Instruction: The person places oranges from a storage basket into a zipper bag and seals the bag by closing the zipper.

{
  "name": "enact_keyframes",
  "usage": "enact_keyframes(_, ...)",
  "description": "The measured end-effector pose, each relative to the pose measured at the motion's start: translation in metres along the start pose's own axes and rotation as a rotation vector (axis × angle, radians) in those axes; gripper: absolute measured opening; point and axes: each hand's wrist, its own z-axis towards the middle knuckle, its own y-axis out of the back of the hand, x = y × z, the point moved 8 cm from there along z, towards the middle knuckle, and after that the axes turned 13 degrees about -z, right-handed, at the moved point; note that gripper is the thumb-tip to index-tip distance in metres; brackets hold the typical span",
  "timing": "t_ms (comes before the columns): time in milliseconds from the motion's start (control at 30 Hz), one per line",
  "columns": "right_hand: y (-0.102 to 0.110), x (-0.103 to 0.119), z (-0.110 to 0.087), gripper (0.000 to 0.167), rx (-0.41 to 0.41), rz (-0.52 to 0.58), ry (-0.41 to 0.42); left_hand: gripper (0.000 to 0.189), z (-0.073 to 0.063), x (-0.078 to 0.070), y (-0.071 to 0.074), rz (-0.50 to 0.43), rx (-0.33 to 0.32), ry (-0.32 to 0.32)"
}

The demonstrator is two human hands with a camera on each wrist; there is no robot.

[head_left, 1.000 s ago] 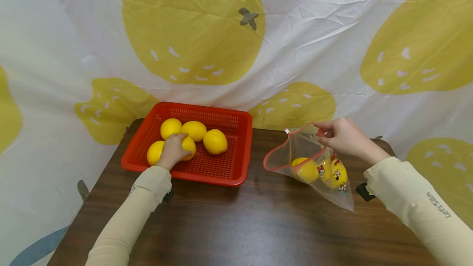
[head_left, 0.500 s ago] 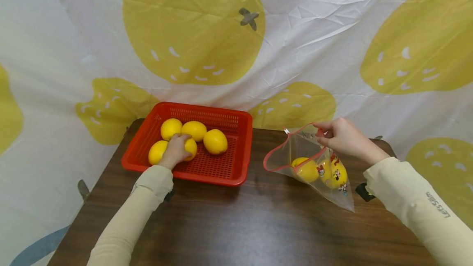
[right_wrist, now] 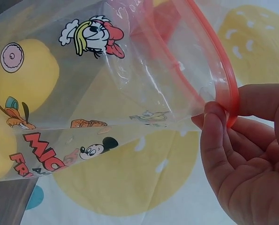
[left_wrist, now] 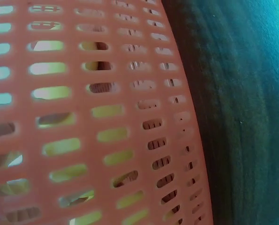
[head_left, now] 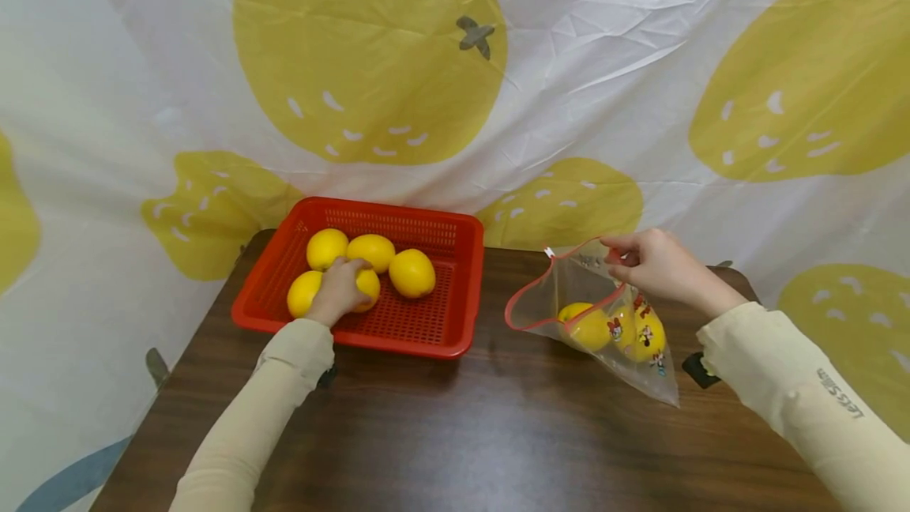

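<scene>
My left hand (head_left: 337, 292) reaches into a red plastic basket (head_left: 472, 283) and grips a yellow lemon (head_left: 368, 286), its fingers curled over the fruit. Several other lemons (head_left: 412, 273) lie around it on the basket floor. In the left wrist view the slotted basket wall (left_wrist: 90, 108) hides the hand. On the right, my right hand (head_left: 657, 265) pinches the red-edged mouth of a clear zip bag (head_left: 579, 279) between thumb and fingers. The bag's mouth gapes toward the left, and lemons (right_wrist: 29, 79) rest inside it, behind printed cartoon figures.
Both containers stand on a dark brown wooden table (head_left: 455, 433), the basket at the back left and the bag at the back right. A hanging cloth (head_left: 554, 101) with big yellow fruit prints rises directly behind the table. A white slider (head_left: 549, 252) sits at the bag's corner.
My left hand has shifted slightly to the right with the lemon under it, and the neighbouring lemon at its left has moved a little the same way. My right hand keeps its hold.
</scene>
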Motion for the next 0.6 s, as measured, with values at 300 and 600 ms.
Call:
enact_keyframes(300, 0.0001, 0.0013, 0.0015, 0.044, 0.006, -0.005, 0.008, 0.055, 0.0022, -0.0004, 0.0003, -0.054, 0.007, -0.001)
enact_keyframes(600, -0.0015, 0.0013, 0.0018, 0.045, 0.024, 0.006, 0.003, 0.055, -0.0036, -0.0024, 0.0046, -0.020, -0.021, 0.005)
